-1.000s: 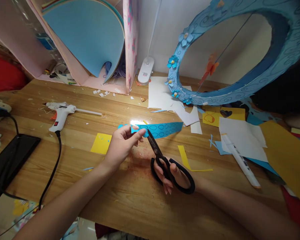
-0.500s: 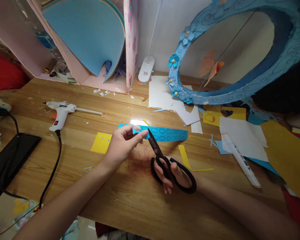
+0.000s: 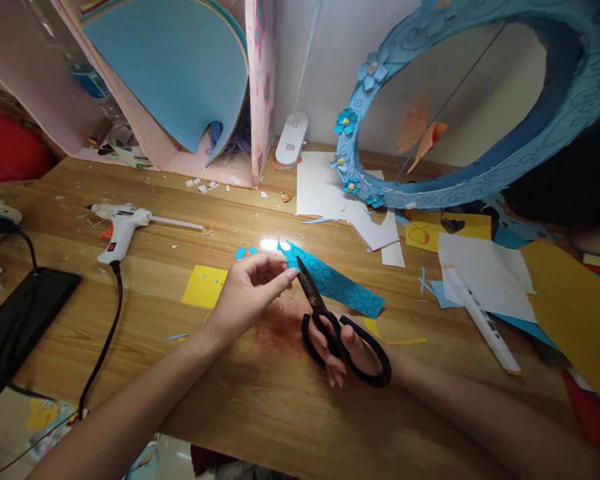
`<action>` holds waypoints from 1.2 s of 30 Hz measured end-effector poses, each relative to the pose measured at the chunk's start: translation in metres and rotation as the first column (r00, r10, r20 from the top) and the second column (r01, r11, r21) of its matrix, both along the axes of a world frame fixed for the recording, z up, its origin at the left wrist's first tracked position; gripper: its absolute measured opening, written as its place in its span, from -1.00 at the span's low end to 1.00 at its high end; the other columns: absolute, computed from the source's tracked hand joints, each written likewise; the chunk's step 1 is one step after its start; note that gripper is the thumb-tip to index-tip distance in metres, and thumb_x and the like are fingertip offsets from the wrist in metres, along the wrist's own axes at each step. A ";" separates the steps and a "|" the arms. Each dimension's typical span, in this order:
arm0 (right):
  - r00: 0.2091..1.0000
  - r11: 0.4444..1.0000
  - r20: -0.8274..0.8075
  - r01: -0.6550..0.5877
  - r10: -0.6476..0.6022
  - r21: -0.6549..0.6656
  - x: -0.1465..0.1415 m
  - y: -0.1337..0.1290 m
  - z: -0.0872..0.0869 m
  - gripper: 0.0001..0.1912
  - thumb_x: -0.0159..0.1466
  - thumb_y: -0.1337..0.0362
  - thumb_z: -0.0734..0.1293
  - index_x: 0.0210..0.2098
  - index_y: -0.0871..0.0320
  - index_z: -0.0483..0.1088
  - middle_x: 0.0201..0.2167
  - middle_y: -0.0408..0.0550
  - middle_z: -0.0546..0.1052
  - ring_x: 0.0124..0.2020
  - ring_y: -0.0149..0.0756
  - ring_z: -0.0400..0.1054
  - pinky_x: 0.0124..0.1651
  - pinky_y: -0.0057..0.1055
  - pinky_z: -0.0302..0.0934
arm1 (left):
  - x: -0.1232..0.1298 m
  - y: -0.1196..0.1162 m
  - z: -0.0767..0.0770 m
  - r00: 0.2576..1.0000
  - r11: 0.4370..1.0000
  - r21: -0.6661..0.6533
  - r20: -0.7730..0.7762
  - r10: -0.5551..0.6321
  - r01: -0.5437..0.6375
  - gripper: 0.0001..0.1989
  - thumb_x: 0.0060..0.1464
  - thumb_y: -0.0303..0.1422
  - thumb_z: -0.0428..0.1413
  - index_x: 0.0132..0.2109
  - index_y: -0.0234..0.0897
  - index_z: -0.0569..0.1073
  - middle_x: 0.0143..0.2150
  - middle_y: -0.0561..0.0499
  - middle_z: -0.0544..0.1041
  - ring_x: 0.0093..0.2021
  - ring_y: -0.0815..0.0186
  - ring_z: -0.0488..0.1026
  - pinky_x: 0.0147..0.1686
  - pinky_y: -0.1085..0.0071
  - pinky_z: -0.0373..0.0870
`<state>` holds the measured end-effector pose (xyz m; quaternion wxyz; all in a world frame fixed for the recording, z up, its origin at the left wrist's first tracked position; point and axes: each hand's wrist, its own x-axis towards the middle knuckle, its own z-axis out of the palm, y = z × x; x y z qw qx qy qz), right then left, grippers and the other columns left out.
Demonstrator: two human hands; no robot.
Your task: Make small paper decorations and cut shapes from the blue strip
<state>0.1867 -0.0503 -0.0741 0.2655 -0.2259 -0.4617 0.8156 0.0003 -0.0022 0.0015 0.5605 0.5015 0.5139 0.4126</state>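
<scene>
My left hand (image 3: 253,287) pinches the left end of a blue paper strip (image 3: 337,283) marked with rows of drawn ovals. The strip slants down to the right, behind the scissor blades. In my right hand (image 3: 337,347) is a pair of black scissors (image 3: 314,300), thumb and fingers through the handles. The blades point up and left, close together, with their tips at the strip beside my left fingertips. Small cut blue ovals (image 3: 241,253) lie on the table just beyond my left hand.
A white glue gun (image 3: 125,227) lies at left, its black cord running to the near edge. Yellow paper (image 3: 200,285) is beside my left wrist. A blue flower-trimmed ring (image 3: 347,147) stands at the back right. White paper (image 3: 485,267) and a marker (image 3: 480,320) lie at right.
The blue strip has swung so its right end drops toward me. Cut ovals beyond my left hand are now uncovered. The scissors have barely moved.
</scene>
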 end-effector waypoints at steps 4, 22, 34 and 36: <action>1.000 1.000 0.005 0.002 -0.002 -0.006 0.000 0.000 0.001 -0.39 0.11 -0.33 0.14 -0.42 0.16 0.17 -0.75 -0.36 0.20 -0.81 -0.56 0.12 -0.71 -0.61 0.24 | -0.001 0.000 -0.001 1.000 1.000 -0.007 0.028 0.006 -0.006 -0.81 -0.09 -0.28 0.23 -0.45 -0.30 0.42 -0.52 0.09 0.42 -0.48 0.43 0.37 -0.42 0.50 0.32; 0.999 0.999 -0.047 0.014 -0.016 -0.049 0.002 -0.002 -0.003 -0.38 0.09 -0.33 0.15 -0.36 0.16 0.18 -0.69 -0.34 0.23 -0.75 -0.56 0.14 -0.61 -0.56 0.32 | -0.003 -0.001 -0.001 1.000 1.000 0.018 0.011 -0.004 0.004 -0.80 -0.03 -0.26 0.19 -0.44 -0.32 0.40 -0.51 0.09 0.38 -0.46 0.44 0.31 -0.41 0.52 0.26; 1.000 0.999 -0.005 0.013 -0.013 -0.043 0.002 -0.001 -0.001 -0.41 0.10 -0.31 0.18 -0.40 0.15 0.17 -0.71 -0.35 0.23 -0.78 -0.57 0.13 -0.66 -0.59 0.29 | -0.003 0.000 0.000 0.998 0.998 0.013 -0.011 -0.059 0.059 -0.76 -0.06 -0.23 0.20 -0.49 -0.30 0.39 -0.54 0.09 0.37 -0.48 0.42 0.31 -0.41 0.49 0.29; 1.000 0.999 0.009 0.008 -0.008 -0.031 0.002 -0.001 0.001 -0.41 0.09 -0.30 0.19 -0.41 0.15 0.16 -0.72 -0.35 0.22 -0.79 -0.57 0.13 -0.67 -0.59 0.29 | -0.003 0.000 0.000 0.998 0.998 0.013 -0.006 -0.060 0.060 -0.78 -0.04 -0.25 0.19 -0.48 -0.30 0.39 -0.53 0.09 0.37 -0.48 0.42 0.31 -0.41 0.50 0.28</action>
